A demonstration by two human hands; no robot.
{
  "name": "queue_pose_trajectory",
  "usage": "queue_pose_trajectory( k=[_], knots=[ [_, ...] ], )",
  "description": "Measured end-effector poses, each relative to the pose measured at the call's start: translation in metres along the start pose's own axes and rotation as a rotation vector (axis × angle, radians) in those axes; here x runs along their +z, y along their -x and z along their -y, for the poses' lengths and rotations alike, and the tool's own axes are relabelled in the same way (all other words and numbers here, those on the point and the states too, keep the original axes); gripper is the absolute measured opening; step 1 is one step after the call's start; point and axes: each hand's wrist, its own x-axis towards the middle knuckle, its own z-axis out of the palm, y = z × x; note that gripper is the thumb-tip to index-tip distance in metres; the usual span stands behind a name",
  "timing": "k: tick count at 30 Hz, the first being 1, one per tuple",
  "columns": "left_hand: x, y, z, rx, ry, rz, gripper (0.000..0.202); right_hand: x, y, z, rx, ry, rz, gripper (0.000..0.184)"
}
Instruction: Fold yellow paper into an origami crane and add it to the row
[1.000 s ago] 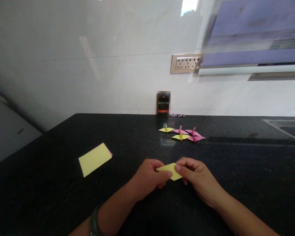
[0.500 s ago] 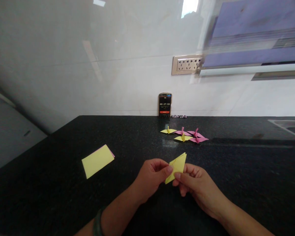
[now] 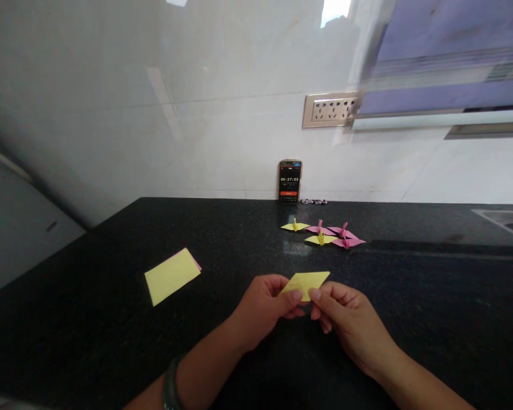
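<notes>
A folded piece of yellow origami paper is held above the dark countertop between both hands. My left hand is closed on its left end, thumb on top. On its near right edge, my right hand pinches it between thumb and fingers. The paper looks like a slanted four-sided shape with its right tip pointing away from me. Beyond the hands sit several small folded paper cranes, yellow ones and pink ones, grouped close together. Fingers hide the paper's underside.
Yellow sheets with a pink one beneath form a stack of paper at the left. A phone showing a running timer leans on the wall, a beaded strand beside it. A sink edge shows at the far right of the countertop.
The yellow paper has turned clockwise from a steep slant to lying more level. Both hands still grip it. The view has shifted slightly.
</notes>
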Motion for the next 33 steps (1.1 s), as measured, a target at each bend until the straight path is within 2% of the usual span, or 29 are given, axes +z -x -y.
queue_pose_trajectory(
  k=[3, 6, 8, 11, 17, 33],
  knots=[
    [-0.002, -0.001, 0.001, -0.025, 0.014, -0.028, 0.019, -0.002, 0.000, 0.001, -0.095, 0.196, -0.060, 0.022],
    [-0.004, -0.002, 0.001, -0.057, 0.026, -0.053, 0.016, -0.008, 0.001, 0.005, -0.442, 0.556, -0.201, 0.013],
    [-0.006, -0.002, 0.001, -0.078, 0.030, -0.050, 0.015, -0.013, 0.002, 0.007, -0.691, 0.768, -0.132, 0.012],
    [-0.007, -0.002, 0.001, -0.100, 0.021, -0.015, 0.014, -0.017, 0.002, 0.011, -0.863, 0.990, -0.018, 0.012],
    [-0.007, -0.001, 0.001, -0.096, -0.017, 0.027, 0.016, -0.017, 0.001, 0.012, -0.891, 1.134, 0.051, 0.017],
    [-0.006, 0.000, 0.001, -0.084, -0.058, 0.042, 0.023, -0.017, 0.000, 0.009, -0.902, 1.237, 0.086, 0.025]
  ],
)
